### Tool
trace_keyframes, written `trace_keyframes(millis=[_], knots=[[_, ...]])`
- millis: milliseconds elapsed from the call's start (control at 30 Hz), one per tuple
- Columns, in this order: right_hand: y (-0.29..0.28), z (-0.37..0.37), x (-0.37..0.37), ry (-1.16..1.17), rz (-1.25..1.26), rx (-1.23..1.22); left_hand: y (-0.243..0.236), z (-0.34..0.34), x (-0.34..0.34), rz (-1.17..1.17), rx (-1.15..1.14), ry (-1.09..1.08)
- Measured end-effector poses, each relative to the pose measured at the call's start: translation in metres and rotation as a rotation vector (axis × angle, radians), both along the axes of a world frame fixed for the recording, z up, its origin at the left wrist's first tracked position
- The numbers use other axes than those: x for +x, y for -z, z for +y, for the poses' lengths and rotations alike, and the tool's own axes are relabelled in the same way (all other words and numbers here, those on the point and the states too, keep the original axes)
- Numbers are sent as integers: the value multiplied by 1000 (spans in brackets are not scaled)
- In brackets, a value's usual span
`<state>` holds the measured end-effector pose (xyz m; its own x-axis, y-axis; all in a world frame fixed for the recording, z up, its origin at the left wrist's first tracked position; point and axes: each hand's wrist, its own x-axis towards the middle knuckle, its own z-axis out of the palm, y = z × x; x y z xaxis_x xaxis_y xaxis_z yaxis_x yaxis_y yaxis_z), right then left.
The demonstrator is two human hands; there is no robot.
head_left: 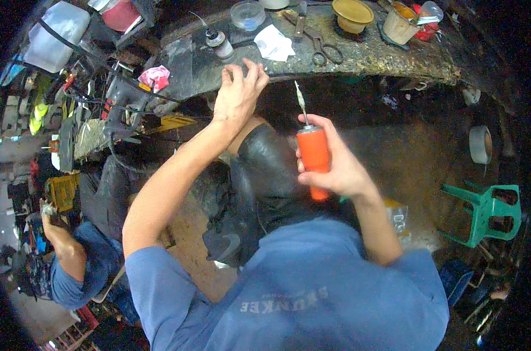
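My right hand (338, 161) is wrapped round an orange cylinder (314, 147) that narrows toward its lower end. From its grey metal collar a thin shaft (301, 100) with a whitish, crusted tip points up toward the bench; I cannot tell what kind of tool it is. My left hand (241, 93) hovers by the bench's front edge, fingers bent and apart, with nothing visible in them. Just beyond it stands a small bottle (220, 45) with a dark cap and a thin spout. A crumpled white paper (274, 43) lies beside the bottle.
On the worn bench (388, 67) are scissors (319, 47), a yellow bowl (352, 16) and a clear round tub (248, 16). Dark material (268, 155) covers my lap. A green plastic stool (490, 215) stands at right. Another person (78, 263) sits at left among cluttered shelves.
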<state>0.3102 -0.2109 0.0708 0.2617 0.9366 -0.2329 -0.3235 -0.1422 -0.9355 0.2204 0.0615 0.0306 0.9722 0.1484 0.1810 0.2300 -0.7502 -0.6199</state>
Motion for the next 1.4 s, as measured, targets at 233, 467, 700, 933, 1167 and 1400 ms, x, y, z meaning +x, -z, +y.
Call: trace_keyframes(millis=[233,467,700,933,1167,1400], knots=[[-13,5,-9,12,-165,-21,-56,-26,-37,-378,-1127,-25],[-28,39,-37,-162,-366,52,-73,-67,-88,-1096,-2466,-187],[-34,62,-78,-211,-447,199,-72,-68,-135,-1493,-2841,-45],[-33,67,-91,-186,-516,288,-58,-70,-139,-1663,-2965,207],[-42,67,-90,-166,-560,181,-70,-85,-129,-1699,-2733,-31],[-48,72,-97,-204,-436,156,-71,-100,-148,-1677,-2746,201]])
